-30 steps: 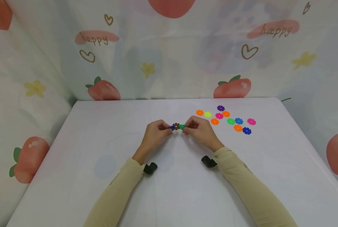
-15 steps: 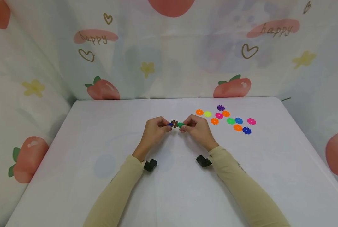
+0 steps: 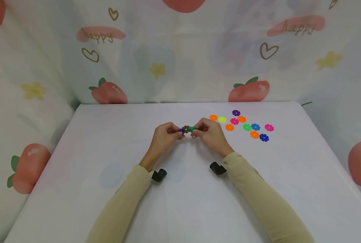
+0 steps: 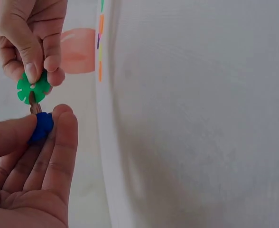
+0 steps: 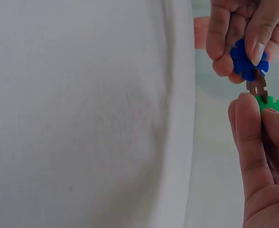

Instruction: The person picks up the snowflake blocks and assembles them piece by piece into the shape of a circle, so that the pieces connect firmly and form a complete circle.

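Near the table's far side, my left hand [image 3: 163,138] pinches a blue snowflake disc [image 4: 43,124] between thumb and fingers. A green snowflake disc [image 4: 31,89] is pinched by my right hand [image 3: 212,136]. Between the two sits a brown snowflake disc [image 3: 186,129], turned edge-on to both in the wrist views. It meets the green disc on one side and the blue on the other, making a short row held above the table. Fingers cover part of the blue and green discs, and how deep the slots are joined I cannot tell.
Several loose snowflake discs lie flat to the right of my right hand, among them an orange one [image 3: 230,127], a purple one [image 3: 236,113] and a dark blue one [image 3: 264,137]. A printed cloth [image 3: 192,67] hangs behind the white table [image 3: 186,209].
Both hands have shifted slightly away and the right hand a little leftward, carrying the joined discs along. The head view has tilted slightly. The loose discs lie as before.
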A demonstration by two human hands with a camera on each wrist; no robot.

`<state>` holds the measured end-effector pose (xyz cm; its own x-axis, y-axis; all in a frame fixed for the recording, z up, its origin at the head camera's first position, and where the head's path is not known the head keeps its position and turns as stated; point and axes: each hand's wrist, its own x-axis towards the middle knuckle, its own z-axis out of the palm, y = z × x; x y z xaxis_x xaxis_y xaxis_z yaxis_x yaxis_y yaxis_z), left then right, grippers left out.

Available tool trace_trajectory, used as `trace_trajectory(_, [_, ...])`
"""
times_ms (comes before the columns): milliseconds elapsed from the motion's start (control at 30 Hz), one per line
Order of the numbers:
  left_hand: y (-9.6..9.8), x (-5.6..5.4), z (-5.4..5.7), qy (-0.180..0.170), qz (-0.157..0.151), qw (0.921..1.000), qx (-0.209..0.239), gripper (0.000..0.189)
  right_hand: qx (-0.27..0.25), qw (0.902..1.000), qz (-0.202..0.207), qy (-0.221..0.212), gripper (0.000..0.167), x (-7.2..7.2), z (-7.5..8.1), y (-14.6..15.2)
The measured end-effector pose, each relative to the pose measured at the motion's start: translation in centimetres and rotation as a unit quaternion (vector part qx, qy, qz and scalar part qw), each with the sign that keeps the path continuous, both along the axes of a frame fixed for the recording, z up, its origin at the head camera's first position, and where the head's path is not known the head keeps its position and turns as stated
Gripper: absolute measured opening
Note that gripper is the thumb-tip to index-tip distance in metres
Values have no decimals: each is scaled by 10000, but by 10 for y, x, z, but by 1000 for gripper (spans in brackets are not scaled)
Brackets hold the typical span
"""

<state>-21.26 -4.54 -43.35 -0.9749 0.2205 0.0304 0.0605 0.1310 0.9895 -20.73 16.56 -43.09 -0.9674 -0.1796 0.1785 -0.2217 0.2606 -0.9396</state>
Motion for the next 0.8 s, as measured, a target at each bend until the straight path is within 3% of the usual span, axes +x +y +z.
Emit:
trace_trajectory(167, [-11,-4,0,-226,-441,9988,12,11,48,9998,179,-124,7,-1,5,4])
trace_trajectory(333, [-17,-12,2,-288,-581,9979,-37,27,-139,9989,377,-239,6,0,6,6])
trace_trajectory(633, [-9,-23,8,-571,-1139,9898,-632,20,-255,9968,665,-357,6,4,5,6])
trace_trajectory(800, [-6,-22,9,-640,-1221,9873,-785,21,-55,9978,582,-304,7,5,6,12])
